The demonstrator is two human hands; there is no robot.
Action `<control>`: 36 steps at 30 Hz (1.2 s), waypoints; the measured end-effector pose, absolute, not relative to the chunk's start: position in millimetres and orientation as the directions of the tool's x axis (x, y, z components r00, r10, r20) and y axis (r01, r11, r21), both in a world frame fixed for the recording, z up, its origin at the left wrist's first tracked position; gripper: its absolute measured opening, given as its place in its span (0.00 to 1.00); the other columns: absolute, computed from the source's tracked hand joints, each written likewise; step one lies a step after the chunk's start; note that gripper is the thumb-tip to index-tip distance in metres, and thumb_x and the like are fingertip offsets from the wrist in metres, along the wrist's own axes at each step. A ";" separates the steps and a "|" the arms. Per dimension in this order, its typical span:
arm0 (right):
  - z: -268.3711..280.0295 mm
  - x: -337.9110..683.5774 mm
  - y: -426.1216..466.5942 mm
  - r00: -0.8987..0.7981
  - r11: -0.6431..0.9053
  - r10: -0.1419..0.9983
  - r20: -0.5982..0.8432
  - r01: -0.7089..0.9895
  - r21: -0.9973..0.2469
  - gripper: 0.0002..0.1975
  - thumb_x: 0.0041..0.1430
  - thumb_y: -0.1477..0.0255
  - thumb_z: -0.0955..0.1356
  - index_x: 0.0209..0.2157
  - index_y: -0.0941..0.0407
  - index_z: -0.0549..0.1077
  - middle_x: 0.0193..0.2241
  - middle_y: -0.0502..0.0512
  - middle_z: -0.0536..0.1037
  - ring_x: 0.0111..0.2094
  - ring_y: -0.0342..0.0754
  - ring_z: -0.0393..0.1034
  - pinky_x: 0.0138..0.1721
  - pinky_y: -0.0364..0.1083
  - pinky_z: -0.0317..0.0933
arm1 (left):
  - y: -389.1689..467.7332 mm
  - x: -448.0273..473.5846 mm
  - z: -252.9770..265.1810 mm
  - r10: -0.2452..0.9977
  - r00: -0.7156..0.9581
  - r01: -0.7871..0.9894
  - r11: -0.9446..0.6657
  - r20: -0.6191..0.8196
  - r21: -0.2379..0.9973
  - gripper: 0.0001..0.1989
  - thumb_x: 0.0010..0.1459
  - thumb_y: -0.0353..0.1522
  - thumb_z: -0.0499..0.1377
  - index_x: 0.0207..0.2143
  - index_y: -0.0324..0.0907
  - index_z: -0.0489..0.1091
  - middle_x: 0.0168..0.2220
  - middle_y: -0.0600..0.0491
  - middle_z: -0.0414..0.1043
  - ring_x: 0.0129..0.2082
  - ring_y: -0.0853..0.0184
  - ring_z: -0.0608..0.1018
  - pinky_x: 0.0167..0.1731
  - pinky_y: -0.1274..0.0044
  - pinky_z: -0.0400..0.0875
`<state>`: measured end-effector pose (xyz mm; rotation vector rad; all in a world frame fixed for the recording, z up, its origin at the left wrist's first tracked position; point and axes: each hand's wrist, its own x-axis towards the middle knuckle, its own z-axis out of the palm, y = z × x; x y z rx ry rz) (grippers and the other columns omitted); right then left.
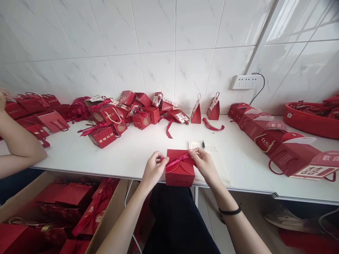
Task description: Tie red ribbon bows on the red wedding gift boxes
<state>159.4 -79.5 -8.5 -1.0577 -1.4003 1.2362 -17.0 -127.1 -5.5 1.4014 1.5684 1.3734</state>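
A small red gift box point(180, 173) stands at the near edge of the white table point(137, 151), with a red ribbon point(178, 160) across its petal-shaped top. My left hand point(154, 167) pinches the ribbon's left end beside the box. My right hand point(203, 163) pinches the ribbon's right end at the box's top right corner. A black band circles my right wrist.
A pile of red boxes point(124, 113) lies at the back, red bags point(286, 148) line the right, and a red basin point(309, 120) sits far right. A notepad with pen point(212, 151) lies by my right hand. Another person's arm point(18, 144) rests at left. A cardboard carton point(60, 211) of red boxes stands below.
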 end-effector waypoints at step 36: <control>-18.5 101.4 -150.1 -0.174 0.676 0.551 0.816 0.666 -0.314 0.05 0.62 0.74 0.62 0.36 0.59 0.68 0.36 0.58 0.71 0.37 0.49 0.63 0.38 0.49 0.53 | -85.3 -29.4 29.4 0.921 0.366 0.599 -0.342 0.132 0.724 0.09 0.52 0.39 0.60 0.26 0.42 0.73 0.43 0.52 0.67 0.49 0.61 0.67 0.53 0.69 0.58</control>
